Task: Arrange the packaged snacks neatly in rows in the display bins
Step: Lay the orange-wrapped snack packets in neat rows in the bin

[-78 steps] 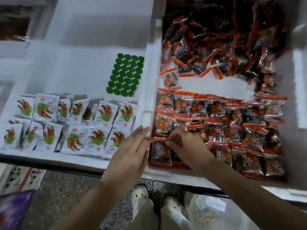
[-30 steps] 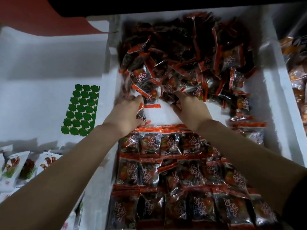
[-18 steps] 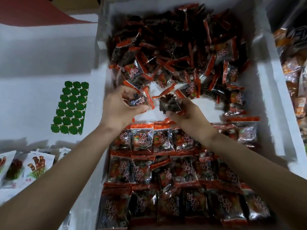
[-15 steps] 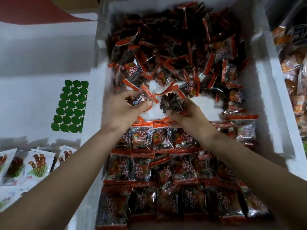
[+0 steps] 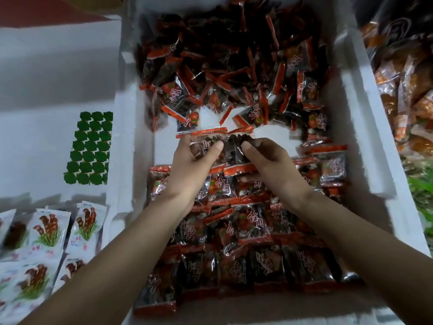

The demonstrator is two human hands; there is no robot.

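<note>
The left hand [image 5: 192, 167] pinches a red pack [image 5: 204, 140] and the right hand [image 5: 271, 165] pinches a dark pack [image 5: 235, 147] in the white bin [image 5: 365, 137], loose pile [image 5: 234, 66] at 12 o'clock, neat rows [image 5: 248, 231] at 6 o'clock.

- Dim overall; white foam bin [image 5: 365, 141] walls read grey, colours muted.
- Far end of bin darkest; loose packet pile [image 5: 222, 57] loses detail in shadow.
- Small glare spots on wrappers of rowed packets [image 5: 248, 231] at bin's near end.
- Mid-bin sharpest: left hand [image 5: 194, 165], right hand [image 5: 271, 165], held packets [image 5: 234, 148] fairly crisp.
- Left of bin, white packets [image 5: 49, 231] motion-smeared; right of bin, orange packets [image 5: 407, 73] blurred.
- Wide-angle bowing of bin walls.
</note>
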